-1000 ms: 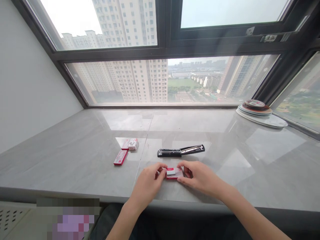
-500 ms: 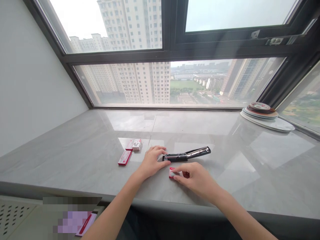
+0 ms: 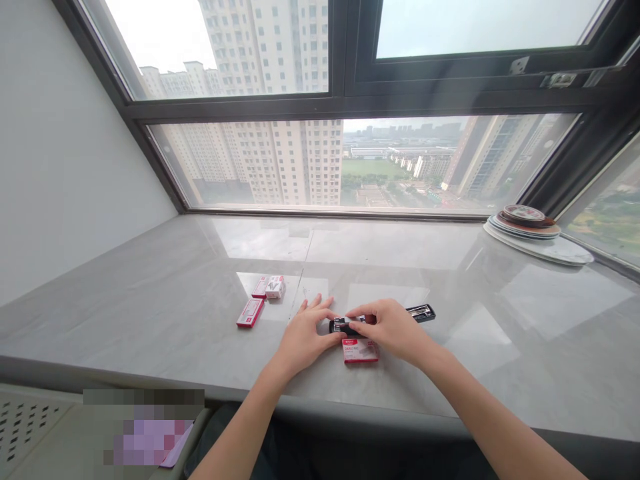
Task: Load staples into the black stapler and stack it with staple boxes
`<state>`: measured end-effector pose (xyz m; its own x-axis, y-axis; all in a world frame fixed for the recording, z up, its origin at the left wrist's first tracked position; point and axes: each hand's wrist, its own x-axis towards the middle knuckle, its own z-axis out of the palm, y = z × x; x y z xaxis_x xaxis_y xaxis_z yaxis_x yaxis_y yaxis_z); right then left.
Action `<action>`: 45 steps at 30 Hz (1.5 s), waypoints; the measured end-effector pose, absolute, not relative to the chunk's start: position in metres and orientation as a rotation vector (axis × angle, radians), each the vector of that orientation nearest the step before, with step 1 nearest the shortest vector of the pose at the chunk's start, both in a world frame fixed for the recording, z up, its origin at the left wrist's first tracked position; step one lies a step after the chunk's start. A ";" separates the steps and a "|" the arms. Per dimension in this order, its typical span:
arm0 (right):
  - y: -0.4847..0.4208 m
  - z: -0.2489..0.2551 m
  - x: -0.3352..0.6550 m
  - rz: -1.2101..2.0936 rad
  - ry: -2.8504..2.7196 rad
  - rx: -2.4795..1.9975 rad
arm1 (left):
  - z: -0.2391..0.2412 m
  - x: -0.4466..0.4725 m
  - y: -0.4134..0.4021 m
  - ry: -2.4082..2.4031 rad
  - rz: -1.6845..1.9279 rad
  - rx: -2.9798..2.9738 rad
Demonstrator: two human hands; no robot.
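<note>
A black stapler [image 3: 341,327] lies opened out on the grey stone counter, its top arm [image 3: 423,312] folded back to the right. My left hand [image 3: 307,337] grips the stapler's left end between thumb and index finger, the other fingers spread. Above the stapler's body, my right hand [image 3: 393,327] pinches with thumb and index finger. Whatever it holds is too small to make out, and the hand covers the stapler's middle. Just in front lies a red and white staple box [image 3: 360,351], below my right fingers.
Two flat red and white boxes [image 3: 250,313] and a small white box [image 3: 275,287] sit left of my hands. Stacked plates [image 3: 530,233] stand at the far right by the window. The counter's front edge [image 3: 370,408] runs close to me.
My right hand has moved from the staple box up and away from me to the stapler, uncovering the box. My left hand stays at the stapler's left end.
</note>
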<state>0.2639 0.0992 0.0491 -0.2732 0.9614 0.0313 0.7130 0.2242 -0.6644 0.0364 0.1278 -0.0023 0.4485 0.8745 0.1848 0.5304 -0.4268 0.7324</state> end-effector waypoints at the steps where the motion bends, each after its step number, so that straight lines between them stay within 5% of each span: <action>1: 0.099 0.049 0.263 0.778 -2.070 -1.537 | -0.002 0.036 0.128 1.171 0.754 2.107; 13: 0.083 0.049 0.265 0.465 -1.989 -1.759 | -0.001 0.036 0.127 1.175 0.754 2.127; 20: 0.064 0.036 0.264 0.840 -1.778 -1.553 | -0.004 0.037 0.129 1.204 0.767 2.149; 26: 0.047 0.015 0.326 1.282 -1.258 -1.795 | -0.007 0.036 0.132 1.201 0.741 2.147; 35: 0.095 0.033 0.323 1.021 -1.483 -1.286 | -0.006 0.037 0.134 1.230 0.699 2.171; 45: 0.114 0.037 0.278 0.664 -2.080 -1.373 | -0.010 0.035 0.137 1.231 0.726 2.213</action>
<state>0.2785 0.1139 0.0365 -0.3227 0.9298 0.1771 0.6552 0.3545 -0.6671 0.0351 0.1371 -0.0104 0.4485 0.8695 0.2068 0.6016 -0.4648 0.6496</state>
